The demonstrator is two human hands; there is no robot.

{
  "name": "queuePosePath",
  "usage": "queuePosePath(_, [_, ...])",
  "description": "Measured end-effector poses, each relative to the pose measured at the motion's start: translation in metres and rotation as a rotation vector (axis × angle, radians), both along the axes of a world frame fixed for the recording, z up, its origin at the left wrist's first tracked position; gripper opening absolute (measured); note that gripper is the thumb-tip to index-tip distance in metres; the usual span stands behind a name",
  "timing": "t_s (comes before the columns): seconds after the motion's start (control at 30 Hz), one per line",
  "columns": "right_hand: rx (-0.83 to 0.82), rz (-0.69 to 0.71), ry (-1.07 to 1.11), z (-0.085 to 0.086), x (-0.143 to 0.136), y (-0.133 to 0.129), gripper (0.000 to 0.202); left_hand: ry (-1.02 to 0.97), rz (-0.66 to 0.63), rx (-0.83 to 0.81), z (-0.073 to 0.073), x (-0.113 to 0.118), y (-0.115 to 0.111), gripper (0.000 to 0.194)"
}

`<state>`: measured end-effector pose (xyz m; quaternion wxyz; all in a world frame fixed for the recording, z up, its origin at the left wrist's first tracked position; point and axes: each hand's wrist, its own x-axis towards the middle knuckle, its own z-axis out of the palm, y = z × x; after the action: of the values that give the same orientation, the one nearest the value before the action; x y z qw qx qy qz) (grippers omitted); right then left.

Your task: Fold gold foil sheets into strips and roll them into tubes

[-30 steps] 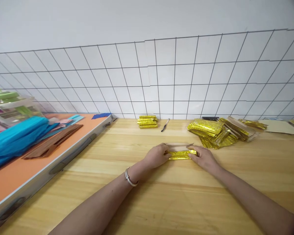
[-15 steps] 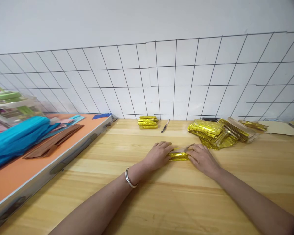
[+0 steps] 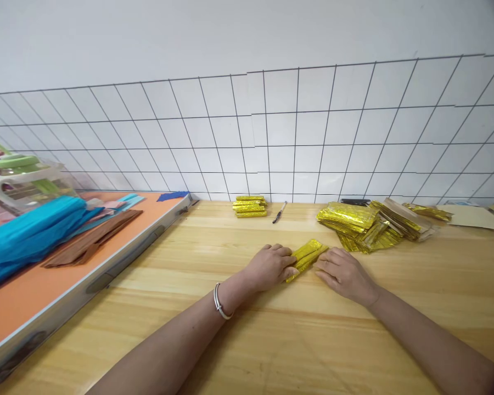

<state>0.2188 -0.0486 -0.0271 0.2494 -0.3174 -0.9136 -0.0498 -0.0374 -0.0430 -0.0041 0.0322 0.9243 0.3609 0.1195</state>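
A folded strip of shiny gold crepe paper (image 3: 308,253) lies slantwise on the wooden table, lengthwise creases showing on its face. My left hand (image 3: 271,267) is closed on its lower left end, thumb in front and fingers on top. At its right side is my right hand (image 3: 346,275), fingers bent and close together, with the upper fingers at the paper's right corner. The undersides of the right fingertips are hidden. Beyond my hands sits a small stack of folded gold paper pieces (image 3: 250,207), with a pen (image 3: 279,213) beside it.
A heap of gold paper sheets (image 3: 349,218) lies at the back right, near a beige card (image 3: 477,216). On the left, an orange-topped board (image 3: 123,236) bears blue crepe paper (image 3: 37,227), brown paper (image 3: 93,238) and a green-lidded jug (image 3: 20,178). A tiled wall (image 3: 280,131) rises behind.
The gold paper strip has turned from lying level between my hands to a slant, its right end farther away. The brown inner side seen before is now out of sight.
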Motion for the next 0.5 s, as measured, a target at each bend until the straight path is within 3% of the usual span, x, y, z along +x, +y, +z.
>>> queuePosePath(0.3, [-0.027,-0.006,-0.057,0.002,-0.011,-0.009,0.024,0.105,0.058,0.044,0.004,0.015,-0.015,0.033])
queuePosePath(0.5, [-0.138,0.091,-0.054,0.005,-0.017,-0.014,0.022,0.167,0.075,-0.005,0.013,0.020,-0.031,0.033])
